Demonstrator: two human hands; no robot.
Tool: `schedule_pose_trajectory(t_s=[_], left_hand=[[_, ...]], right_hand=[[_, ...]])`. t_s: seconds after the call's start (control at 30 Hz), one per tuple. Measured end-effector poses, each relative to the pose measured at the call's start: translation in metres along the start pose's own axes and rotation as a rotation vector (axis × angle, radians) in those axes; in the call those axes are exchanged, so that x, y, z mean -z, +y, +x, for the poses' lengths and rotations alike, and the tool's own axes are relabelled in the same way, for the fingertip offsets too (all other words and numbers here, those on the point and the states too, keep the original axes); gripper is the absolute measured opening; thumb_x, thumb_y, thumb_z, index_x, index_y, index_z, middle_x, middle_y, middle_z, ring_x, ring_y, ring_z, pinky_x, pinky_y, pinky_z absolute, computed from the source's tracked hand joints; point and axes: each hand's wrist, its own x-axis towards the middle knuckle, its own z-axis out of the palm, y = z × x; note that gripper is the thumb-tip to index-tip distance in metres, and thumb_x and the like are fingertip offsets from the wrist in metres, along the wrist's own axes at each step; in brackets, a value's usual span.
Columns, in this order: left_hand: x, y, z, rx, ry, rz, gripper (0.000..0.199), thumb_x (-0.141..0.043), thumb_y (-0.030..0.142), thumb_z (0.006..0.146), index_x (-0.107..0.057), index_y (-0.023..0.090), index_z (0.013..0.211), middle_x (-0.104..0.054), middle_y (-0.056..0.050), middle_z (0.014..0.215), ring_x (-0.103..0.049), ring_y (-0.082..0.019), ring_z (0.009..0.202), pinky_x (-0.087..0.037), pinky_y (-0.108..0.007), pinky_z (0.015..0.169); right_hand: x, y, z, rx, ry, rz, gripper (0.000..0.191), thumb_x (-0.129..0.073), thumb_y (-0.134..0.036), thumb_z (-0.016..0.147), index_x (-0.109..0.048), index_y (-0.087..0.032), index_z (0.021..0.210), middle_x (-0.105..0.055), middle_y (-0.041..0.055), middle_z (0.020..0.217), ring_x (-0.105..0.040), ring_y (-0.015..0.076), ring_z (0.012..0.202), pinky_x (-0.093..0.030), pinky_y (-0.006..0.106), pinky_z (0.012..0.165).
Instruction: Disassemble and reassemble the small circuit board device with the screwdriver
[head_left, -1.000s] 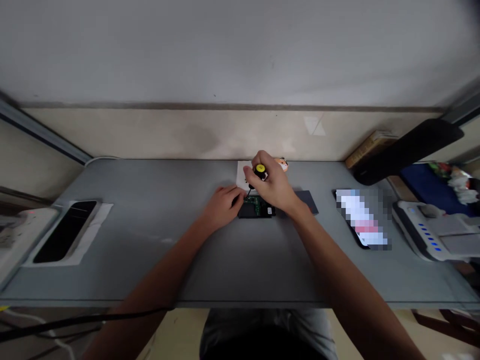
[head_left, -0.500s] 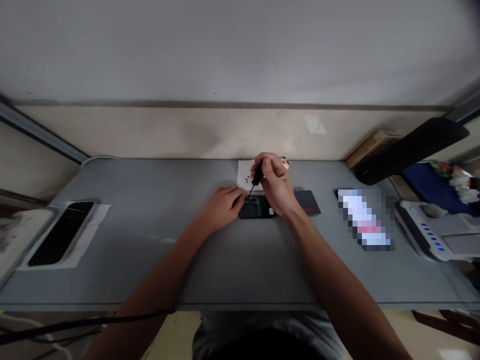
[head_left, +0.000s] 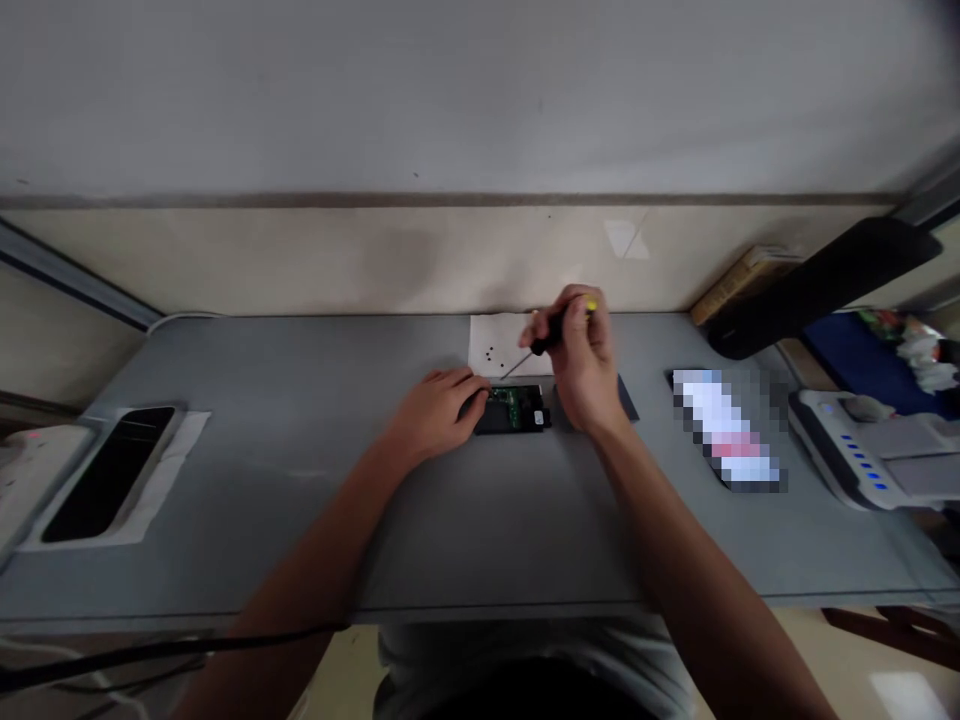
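A small dark device with a green circuit board lies on the grey table. My left hand grips its left end, fingers curled at the edge. My right hand is closed round a black screwdriver with a yellow end. The thin shaft slants down to the left, its tip near the board's upper edge; contact cannot be made out. Behind the device, several tiny dark pieces, like screws, lie on a white sheet. A dark flat panel is partly hidden behind my right hand.
At the left, a phone rests on white paper beside a white power strip. On the right are a lit, pixelated phone, a white device with blue lights, a black cylinder and a box.
My right hand has moved right and slightly up, tilting the screwdriver flatter and lifting its tip. More of the board and white sheet shows. My left hand stays at the device.
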Motion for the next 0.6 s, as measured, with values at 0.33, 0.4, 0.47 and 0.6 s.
schedule_pose_trajectory(t_s=[0.33,0.4,0.47,0.6], left_hand=[[-0.003,0.020,-0.002,-0.042,0.059,0.044,0.035,-0.048,0.039,0.103,-0.065,0.020,0.128,-0.067,-0.013,0.134,-0.063,-0.030,0.121,-0.042,-0.049,0.108],[-0.007,0.022,-0.003,-0.071,0.027,0.028,0.037,-0.050,0.041,0.103,-0.064,0.020,0.131,-0.065,-0.013,0.139,-0.061,-0.031,0.125,-0.039,-0.050,0.112],[-0.010,0.021,-0.003,-0.094,0.004,0.016,0.039,-0.052,0.042,0.103,-0.062,0.020,0.133,-0.064,-0.014,0.143,-0.061,-0.031,0.127,-0.037,-0.051,0.113],[-0.014,0.019,-0.004,-0.124,-0.012,-0.014,0.040,-0.052,0.045,0.104,-0.062,0.020,0.134,-0.064,-0.014,0.142,-0.061,-0.030,0.129,-0.035,-0.051,0.115]], right_hand=[[0.022,-0.009,-0.017,-0.104,-0.004,0.079,0.035,-0.066,-0.060,0.091,-0.052,-0.027,0.087,-0.039,-0.0026,0.078,-0.040,0.0115,0.061,-0.038,0.027,0.052],[0.021,-0.007,-0.017,-0.120,-0.019,0.097,0.035,-0.066,-0.060,0.092,-0.052,-0.027,0.088,-0.040,-0.0028,0.078,-0.039,0.0111,0.060,-0.038,0.027,0.052],[0.021,-0.007,-0.018,-0.134,-0.030,0.099,0.036,-0.065,-0.059,0.092,-0.052,-0.027,0.087,-0.040,-0.0033,0.076,-0.038,0.0110,0.059,-0.038,0.028,0.053],[0.020,-0.007,-0.018,-0.133,-0.033,0.064,0.037,-0.063,-0.062,0.092,-0.050,-0.027,0.087,-0.038,-0.0032,0.076,-0.037,0.0117,0.059,-0.037,0.029,0.052]])
